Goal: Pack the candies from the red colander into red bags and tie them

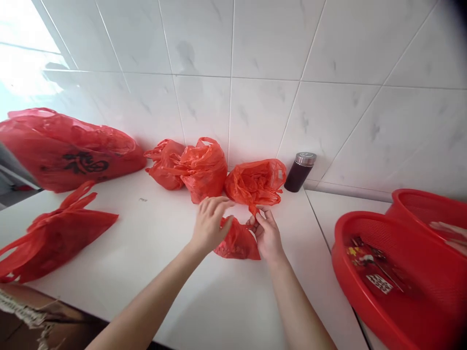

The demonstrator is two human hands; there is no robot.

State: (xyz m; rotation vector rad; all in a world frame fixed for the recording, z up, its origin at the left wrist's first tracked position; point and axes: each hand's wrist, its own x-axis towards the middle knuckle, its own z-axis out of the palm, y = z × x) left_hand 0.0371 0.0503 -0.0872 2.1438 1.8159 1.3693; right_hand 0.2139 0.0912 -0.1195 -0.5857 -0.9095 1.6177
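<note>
A small filled red plastic bag [239, 244] sits on the white table between my hands. My right hand [268, 231] pinches one handle at the top of this bag, with the end sticking up above the fingers. At the bag's left side is my left hand [211, 221], its thumb and fingers apart and nothing visible between them. Part of the bag's upper left is hidden behind that hand. Just behind stands an opened red bag [255, 180] with crumpled red plastic inside.
Filled red bags [206, 167] stand along the tiled wall, with a large red bag [83, 155] farther left. Another red bag [69, 238] lies at the table's left edge. A dark flask [299, 172] stands behind. Red baskets [345, 262] are at right, where another person's hand [452, 233] shows.
</note>
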